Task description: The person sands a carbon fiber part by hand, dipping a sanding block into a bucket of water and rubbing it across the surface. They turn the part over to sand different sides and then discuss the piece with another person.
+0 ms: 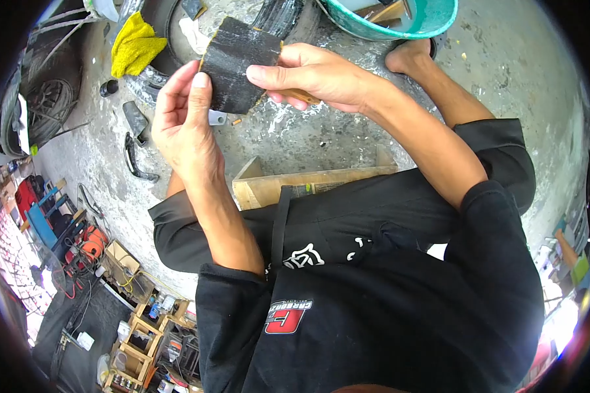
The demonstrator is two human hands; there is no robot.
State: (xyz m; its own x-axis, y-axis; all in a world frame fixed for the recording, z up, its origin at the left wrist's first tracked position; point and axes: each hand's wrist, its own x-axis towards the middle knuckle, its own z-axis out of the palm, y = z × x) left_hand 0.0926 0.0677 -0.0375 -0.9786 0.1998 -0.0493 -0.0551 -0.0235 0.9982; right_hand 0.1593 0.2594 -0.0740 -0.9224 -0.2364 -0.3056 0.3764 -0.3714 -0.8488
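A black, worn-looking sheet of sandpaper (236, 69) with frayed yellowish edges is held up in front of me between both hands. My left hand (187, 121) pinches its left edge, thumb on the near face and fingers partly hidden behind. On the other side, my right hand (311, 75) presses its thumb on the dark face. The right fingers curl under, where a brownish part of the sheet shows. Beyond it on the floor lie a white crumpled scrap (193, 34) and glossy black curved parts (278, 19).
A teal basin (354, 29) with several objects inside stands at the top, near my bare foot (410, 56). A yellow cloth (137, 46) lies over a black round part. Black pieces (136, 121) rest on the floor. A wooden piece (255, 190) sits before my lap.
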